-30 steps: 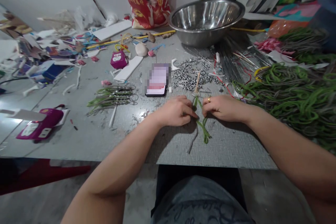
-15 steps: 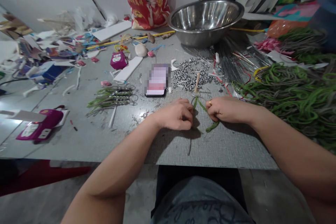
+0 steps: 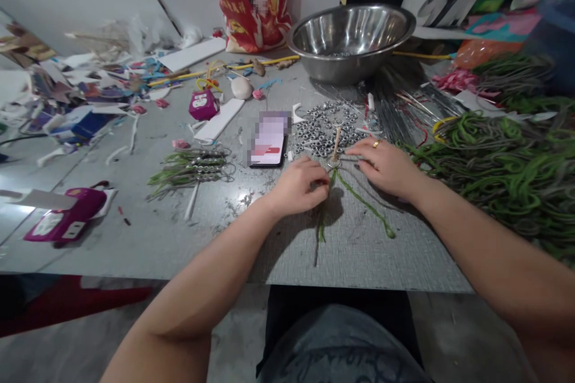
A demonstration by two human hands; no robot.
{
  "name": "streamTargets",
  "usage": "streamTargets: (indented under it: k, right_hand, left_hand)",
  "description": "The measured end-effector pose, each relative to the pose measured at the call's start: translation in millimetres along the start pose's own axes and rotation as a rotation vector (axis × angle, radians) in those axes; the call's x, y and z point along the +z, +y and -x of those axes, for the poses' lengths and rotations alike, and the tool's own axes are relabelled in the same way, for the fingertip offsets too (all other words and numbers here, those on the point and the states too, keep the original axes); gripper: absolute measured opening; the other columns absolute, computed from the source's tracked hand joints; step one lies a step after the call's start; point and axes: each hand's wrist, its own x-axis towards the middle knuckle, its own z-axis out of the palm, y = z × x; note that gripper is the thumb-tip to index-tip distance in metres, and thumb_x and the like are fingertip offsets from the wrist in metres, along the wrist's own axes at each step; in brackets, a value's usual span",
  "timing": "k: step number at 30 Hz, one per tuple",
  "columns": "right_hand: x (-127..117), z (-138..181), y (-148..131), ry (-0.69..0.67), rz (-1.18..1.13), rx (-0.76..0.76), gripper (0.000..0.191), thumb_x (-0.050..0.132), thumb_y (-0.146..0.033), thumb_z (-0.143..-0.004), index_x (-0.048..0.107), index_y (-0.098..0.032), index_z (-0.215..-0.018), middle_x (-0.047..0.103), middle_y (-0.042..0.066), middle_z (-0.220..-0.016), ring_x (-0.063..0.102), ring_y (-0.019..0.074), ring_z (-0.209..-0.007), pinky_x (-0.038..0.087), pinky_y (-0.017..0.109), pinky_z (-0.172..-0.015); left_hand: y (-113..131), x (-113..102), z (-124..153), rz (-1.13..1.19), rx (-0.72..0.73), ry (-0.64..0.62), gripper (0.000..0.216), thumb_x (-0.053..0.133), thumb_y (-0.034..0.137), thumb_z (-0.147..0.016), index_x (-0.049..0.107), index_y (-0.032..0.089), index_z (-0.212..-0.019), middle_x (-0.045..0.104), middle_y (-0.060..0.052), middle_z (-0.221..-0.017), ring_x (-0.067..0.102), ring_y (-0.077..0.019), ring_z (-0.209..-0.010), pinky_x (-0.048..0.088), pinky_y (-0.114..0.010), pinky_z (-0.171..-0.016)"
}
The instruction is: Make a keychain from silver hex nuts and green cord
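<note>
A green cord (image 3: 363, 200) and grey cord strands are tied to a metal ring (image 3: 335, 164) at the foot of a small wooden peg (image 3: 336, 142) on the table. Left of the peg, my left hand (image 3: 302, 187) is closed, its fingertips pinching a green cord whose end hangs out below the fingers. My right hand (image 3: 390, 169), with a ring on one finger, is open. Its fingers stretch left toward the near edge of a spread of small metal nuts (image 3: 321, 125), just right of the peg. The loose green strand lies slanting on the table between the hands.
A phone (image 3: 269, 142) and a bundle of finished green-grey corded pieces (image 3: 191, 167) lie to the left. A steel bowl (image 3: 350, 69) stands behind the nuts. Green and grey cords (image 3: 498, 173) are heaped at right, with thin metal rods (image 3: 399, 108) beyond.
My right hand has let go of the green strand and moved up toward the nuts, opening its fingers. The strand now lies stretched on the table. My left hand has stayed nearly in place.
</note>
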Motion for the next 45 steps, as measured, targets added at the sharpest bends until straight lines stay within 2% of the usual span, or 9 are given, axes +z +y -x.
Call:
streamTargets:
  k: [5,9,15,21,28,34,36,41,45]
  right_hand:
    - [22,-8,6,-0.031,0.209,-0.015,0.037,0.04,-0.019,-0.087,0.062,-0.012,-0.117,0.06,0.016,-0.118,0.052,0.0287,-0.106,0.039,0.044,-0.088]
    - [24,-9,6,-0.043,0.225,0.0,0.036,0.042,-0.021,-0.087,0.063,-0.015,-0.115,0.063,0.014,-0.114,0.053,0.0282,-0.103,0.04,0.043,-0.086]
    - [16,-7,9,0.026,0.155,-0.05,0.026,0.047,-0.025,-0.086,0.071,-0.016,-0.083,0.069,0.009,-0.097,0.057,0.0248,-0.092,0.039,0.039,-0.083]
    - [15,-8,7,-0.029,0.215,0.004,0.022,0.054,-0.029,-0.084,0.071,-0.016,-0.088,0.07,0.007,-0.095,0.058,0.0247,-0.089,0.038,0.037,-0.077]
    - [6,-6,-6,-0.057,0.373,0.079,0.025,0.05,-0.025,-0.085,0.071,-0.013,-0.078,0.07,0.01,-0.085,0.058,0.0259,-0.083,0.037,0.038,-0.07]
    - [10,-1,-17,0.096,-0.008,0.046,0.021,0.052,-0.026,-0.085,0.068,-0.018,-0.074,0.069,0.006,-0.082,0.059,0.0204,-0.082,0.041,0.035,-0.077]
    - [15,-1,-21,0.101,-0.08,0.069,0.02,0.055,-0.027,-0.083,0.067,-0.019,-0.07,0.067,0.006,-0.081,0.058,0.0198,-0.081,0.042,0.035,-0.076]
    - [26,0,-27,0.019,-0.071,0.097,0.018,0.058,-0.028,-0.082,0.066,-0.019,-0.068,0.066,0.006,-0.081,0.056,0.0208,-0.082,0.041,0.035,-0.075]
    - [27,0,-28,0.029,0.016,0.091,0.019,0.056,-0.03,-0.083,0.066,-0.018,-0.073,0.067,0.007,-0.084,0.055,0.0228,-0.084,0.038,0.036,-0.074]
  left_hand:
    - [-6,8,-1,-0.138,-0.023,0.038,0.031,0.045,0.021,-0.077,0.067,0.016,-0.098,0.062,-0.006,-0.089,0.051,-0.0186,-0.081,0.042,-0.035,-0.079]
    - [-8,10,-2,-0.195,-0.042,-0.01,0.035,0.045,0.021,-0.077,0.067,0.018,-0.104,0.061,-0.007,-0.091,0.05,-0.019,-0.082,0.042,-0.036,-0.08]
    - [-9,10,-2,-0.188,-0.051,-0.008,0.034,0.046,0.019,-0.077,0.068,0.017,-0.102,0.061,-0.007,-0.091,0.05,-0.0188,-0.082,0.042,-0.035,-0.081]
    - [-9,10,-2,-0.184,-0.055,-0.01,0.033,0.046,0.021,-0.077,0.069,0.017,-0.101,0.062,-0.007,-0.09,0.05,-0.0189,-0.082,0.042,-0.036,-0.081]
    - [-9,11,-2,-0.184,-0.051,-0.007,0.033,0.046,0.02,-0.077,0.07,0.018,-0.1,0.062,-0.006,-0.09,0.05,-0.019,-0.083,0.042,-0.035,-0.081]
    - [-8,10,-2,-0.18,-0.041,-0.006,0.028,0.047,0.021,-0.077,0.071,0.019,-0.091,0.061,-0.006,-0.089,0.049,-0.0185,-0.083,0.041,-0.035,-0.081]
    - [-7,9,-2,-0.183,-0.033,-0.002,0.025,0.047,0.021,-0.077,0.071,0.019,-0.085,0.061,-0.006,-0.087,0.049,-0.0188,-0.082,0.041,-0.036,-0.08]
    - [-6,8,-2,-0.191,-0.034,-0.022,0.024,0.047,0.021,-0.076,0.071,0.019,-0.078,0.062,-0.005,-0.083,0.048,-0.0187,-0.081,0.04,-0.035,-0.08]
    - [-5,8,-3,-0.199,-0.047,-0.05,0.024,0.047,0.021,-0.076,0.071,0.02,-0.078,0.063,-0.004,-0.083,0.048,-0.0184,-0.08,0.04,-0.035,-0.079]
